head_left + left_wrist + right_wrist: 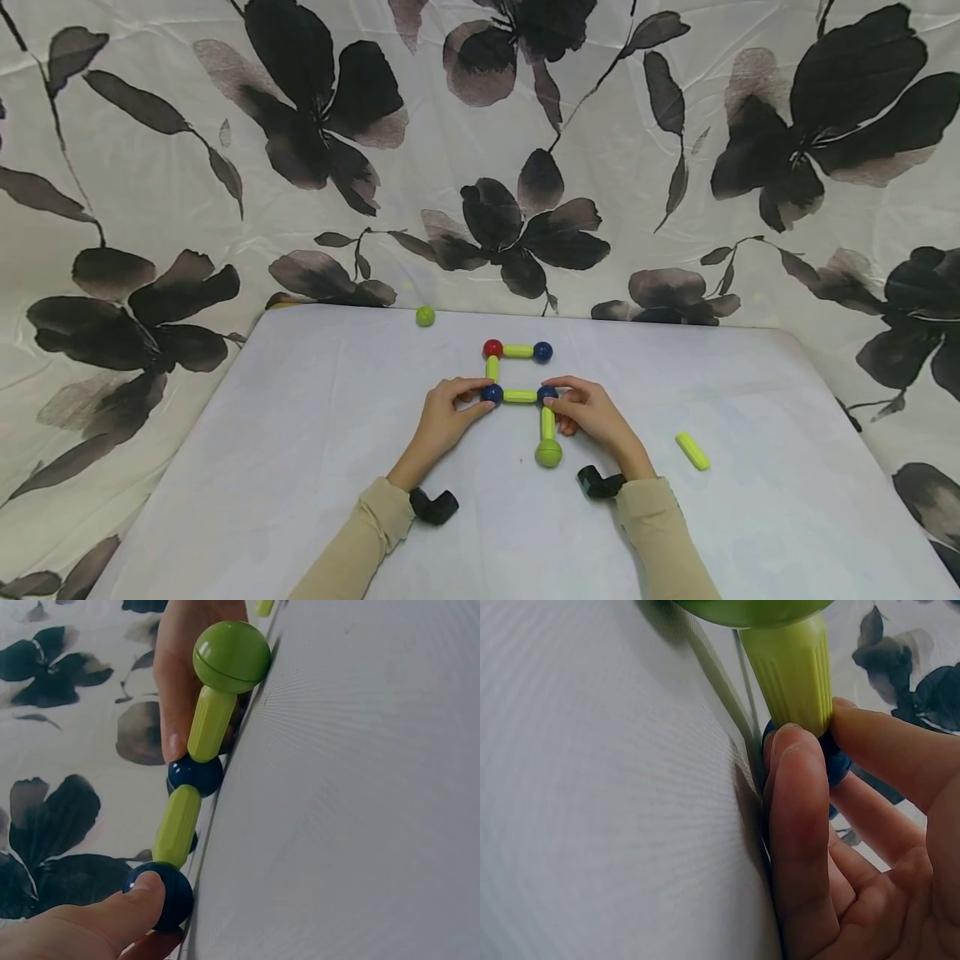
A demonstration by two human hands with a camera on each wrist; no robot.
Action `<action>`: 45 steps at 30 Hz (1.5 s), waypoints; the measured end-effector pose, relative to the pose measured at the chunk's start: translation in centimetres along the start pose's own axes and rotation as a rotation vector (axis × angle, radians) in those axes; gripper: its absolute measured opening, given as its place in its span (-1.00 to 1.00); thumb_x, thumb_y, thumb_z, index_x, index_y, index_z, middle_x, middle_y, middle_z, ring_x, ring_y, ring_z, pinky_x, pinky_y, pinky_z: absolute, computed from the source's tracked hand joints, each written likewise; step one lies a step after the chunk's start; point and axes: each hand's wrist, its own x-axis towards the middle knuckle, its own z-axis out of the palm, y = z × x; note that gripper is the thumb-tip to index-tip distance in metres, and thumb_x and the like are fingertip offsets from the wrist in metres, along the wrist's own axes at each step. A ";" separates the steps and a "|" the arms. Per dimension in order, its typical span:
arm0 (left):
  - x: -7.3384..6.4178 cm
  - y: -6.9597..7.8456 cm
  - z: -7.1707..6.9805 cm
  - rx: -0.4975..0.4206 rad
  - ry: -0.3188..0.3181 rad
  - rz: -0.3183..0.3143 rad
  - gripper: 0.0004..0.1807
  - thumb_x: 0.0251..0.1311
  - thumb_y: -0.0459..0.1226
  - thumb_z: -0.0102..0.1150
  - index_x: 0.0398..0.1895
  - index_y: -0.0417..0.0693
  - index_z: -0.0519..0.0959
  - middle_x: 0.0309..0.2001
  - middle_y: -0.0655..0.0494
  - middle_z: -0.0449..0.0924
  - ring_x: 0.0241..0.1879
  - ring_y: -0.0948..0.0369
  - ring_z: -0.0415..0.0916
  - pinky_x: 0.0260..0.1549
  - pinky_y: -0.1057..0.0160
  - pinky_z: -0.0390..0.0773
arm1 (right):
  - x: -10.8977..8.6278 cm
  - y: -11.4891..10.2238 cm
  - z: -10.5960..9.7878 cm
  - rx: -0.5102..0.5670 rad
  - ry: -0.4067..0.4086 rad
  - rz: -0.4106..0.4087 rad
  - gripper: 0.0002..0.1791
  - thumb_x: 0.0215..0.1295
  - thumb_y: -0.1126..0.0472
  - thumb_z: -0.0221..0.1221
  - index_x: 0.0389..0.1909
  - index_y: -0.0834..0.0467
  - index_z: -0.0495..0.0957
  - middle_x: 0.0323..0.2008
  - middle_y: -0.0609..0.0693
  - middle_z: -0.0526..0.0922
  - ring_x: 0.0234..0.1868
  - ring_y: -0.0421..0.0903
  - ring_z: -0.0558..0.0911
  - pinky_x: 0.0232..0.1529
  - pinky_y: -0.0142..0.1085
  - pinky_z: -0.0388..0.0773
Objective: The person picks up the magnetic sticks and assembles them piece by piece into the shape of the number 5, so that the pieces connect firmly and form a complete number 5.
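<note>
On the white table lies a chain of balls and yellow-green rods. Its upper end has a blue ball (543,352), a short rod (517,351) and a red ball (492,348). A rod runs down from the red ball to another blue ball (178,894), pinched between thumb and fingers of my left hand (447,417). From there a middle rod (520,396) reaches a third blue ball (196,775), which my right hand (596,417) pinches, partly hiding it. Below that, a rod (795,675) leads to a green ball (548,453).
A loose green ball (425,316) sits near the back edge of the table (300,500). One loose yellow-green rod (692,451) lies to the right of my right hand. Behind the table hangs a white cloth (420,167) with dark flowers. Black wrist cameras (434,507) sit at both cuffs.
</note>
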 end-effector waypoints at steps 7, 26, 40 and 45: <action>-0.1 0.0 0.0 -0.005 0.003 -0.001 -0.64 0.11 -0.25 0.46 0.02 0.14 0.72 -0.24 0.23 0.62 -0.23 0.18 0.40 -0.22 0.20 0.37 | -0.9 -1.9 0.0 -0.010 -0.018 0.007 -0.57 0.40 0.27 0.20 0.22 0.34 0.47 -0.55 0.11 0.56 -0.57 -0.08 0.54 -0.47 -0.30 0.55; -0.1 0.0 0.0 0.002 0.002 0.015 -0.63 0.11 -0.26 0.46 0.03 0.11 0.71 -0.22 0.21 0.62 -0.23 0.17 0.41 -0.20 0.19 0.38 | 0.2 0.5 -0.8 -0.039 -0.037 -0.001 -0.52 0.40 0.13 0.22 0.26 0.24 0.46 -0.46 0.08 0.60 -0.56 -0.11 0.56 -0.48 -0.30 0.56; 0.0 -0.3 0.1 0.026 0.002 0.018 -0.63 0.12 -0.24 0.45 0.04 0.13 0.71 -0.22 0.22 0.62 -0.23 0.20 0.41 -0.20 0.18 0.38 | -4.8 -1.6 -7.3 -0.394 0.141 -0.061 -0.54 0.39 0.08 0.23 0.19 0.25 0.50 -0.38 0.16 0.65 -0.51 0.00 0.56 -0.45 -0.24 0.51; -0.1 -0.3 0.1 0.021 0.007 0.020 -0.63 0.12 -0.25 0.45 0.04 0.13 0.71 -0.23 0.23 0.61 -0.24 0.19 0.40 -0.21 0.19 0.37 | -8.1 -1.0 -10.1 -0.564 0.244 -0.026 -0.56 0.39 0.05 0.22 0.14 0.25 0.54 -0.35 0.05 0.64 -0.44 -0.05 0.55 -0.41 -0.26 0.46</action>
